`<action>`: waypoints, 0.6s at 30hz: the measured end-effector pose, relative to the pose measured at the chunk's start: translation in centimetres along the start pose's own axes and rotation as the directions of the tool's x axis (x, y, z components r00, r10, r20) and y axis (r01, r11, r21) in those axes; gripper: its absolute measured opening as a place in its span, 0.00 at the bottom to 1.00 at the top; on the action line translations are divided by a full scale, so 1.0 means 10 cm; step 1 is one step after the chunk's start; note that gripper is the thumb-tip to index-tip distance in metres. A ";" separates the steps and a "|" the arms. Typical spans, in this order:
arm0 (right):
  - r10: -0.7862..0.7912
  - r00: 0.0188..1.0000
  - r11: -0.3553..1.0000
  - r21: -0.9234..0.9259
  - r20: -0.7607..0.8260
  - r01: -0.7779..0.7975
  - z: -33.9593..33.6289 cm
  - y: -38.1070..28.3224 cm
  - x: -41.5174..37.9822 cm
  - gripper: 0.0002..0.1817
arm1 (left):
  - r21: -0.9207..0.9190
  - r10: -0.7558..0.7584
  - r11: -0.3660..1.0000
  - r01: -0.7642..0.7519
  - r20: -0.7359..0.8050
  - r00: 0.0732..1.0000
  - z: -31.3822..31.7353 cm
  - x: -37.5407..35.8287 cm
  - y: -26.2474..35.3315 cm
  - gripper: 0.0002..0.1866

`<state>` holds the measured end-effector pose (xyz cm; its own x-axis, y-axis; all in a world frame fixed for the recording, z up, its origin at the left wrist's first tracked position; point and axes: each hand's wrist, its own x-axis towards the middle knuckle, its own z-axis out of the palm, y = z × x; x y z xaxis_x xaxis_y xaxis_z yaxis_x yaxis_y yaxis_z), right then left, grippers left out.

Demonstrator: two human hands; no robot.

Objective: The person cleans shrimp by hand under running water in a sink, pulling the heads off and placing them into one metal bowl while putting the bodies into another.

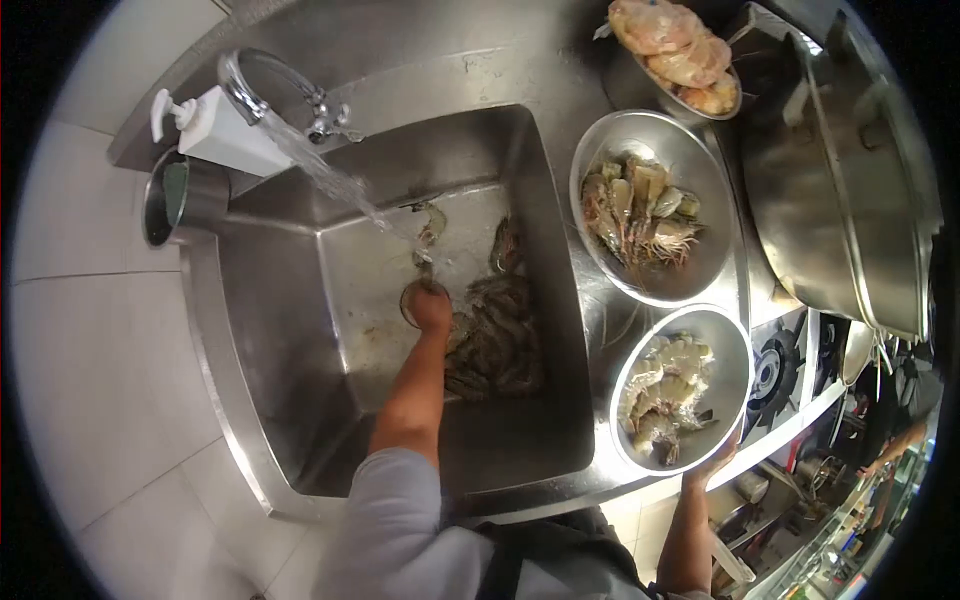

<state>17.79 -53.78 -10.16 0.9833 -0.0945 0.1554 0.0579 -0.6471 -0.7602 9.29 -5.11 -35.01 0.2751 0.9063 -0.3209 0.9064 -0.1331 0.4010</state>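
My left hand (pixel 430 308) reaches down into the steel sink (pixel 270 330), over a round drain ring (pixel 407 302); its fingertips are hidden, so I cannot tell what they hold. Just beyond the hand, a single shrimp (pixel 432 226) lies on the sink floor near the running water (pixel 335 180). A pile of unpeeled shrimp (pixel 500 340) rests beside the hand, along the sink's right side. On the right, my right hand (pixel 714 460) grips the near edge of a metal bowl (pixel 622 452) containing peeled shrimp (pixel 665 390).
Farther back, another metal bowl (pixel 595 135) holds shrimp heads and shells (pixel 635 210). Behind it stands a container of pale raw meat (pixel 690 60). A large pot (pixel 830 190) and a stove burner (pixel 770 370) are at right. The faucet (pixel 245 90) and a white pump bottle (pixel 230 130) stand at left.
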 end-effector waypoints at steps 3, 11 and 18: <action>0.001 1.000 0.999 0.052 0.015 -0.001 -0.02 -0.14 0.04 0.21 | -0.254 0.086 0.963 -0.091 -0.029 0.996 -0.33 0.19 0.29 0.22; -0.215 0.961 0.963 0.125 -0.175 0.239 -0.44 -1.27 0.33 0.08 | -0.521 0.399 0.814 -0.255 0.184 0.898 -1.77 -0.05 1.09 0.17; -0.860 0.380 0.498 0.394 0.340 0.773 0.57 -3.47 0.39 0.19 | -0.428 0.499 0.824 -0.372 0.237 0.833 -2.89 -0.23 1.37 0.16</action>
<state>20.60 -27.40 13.22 0.3828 0.7778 0.4984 0.8566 -0.0968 -0.5068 11.82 2.57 -3.99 0.7578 0.5939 -0.2703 0.5071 -0.2753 0.8167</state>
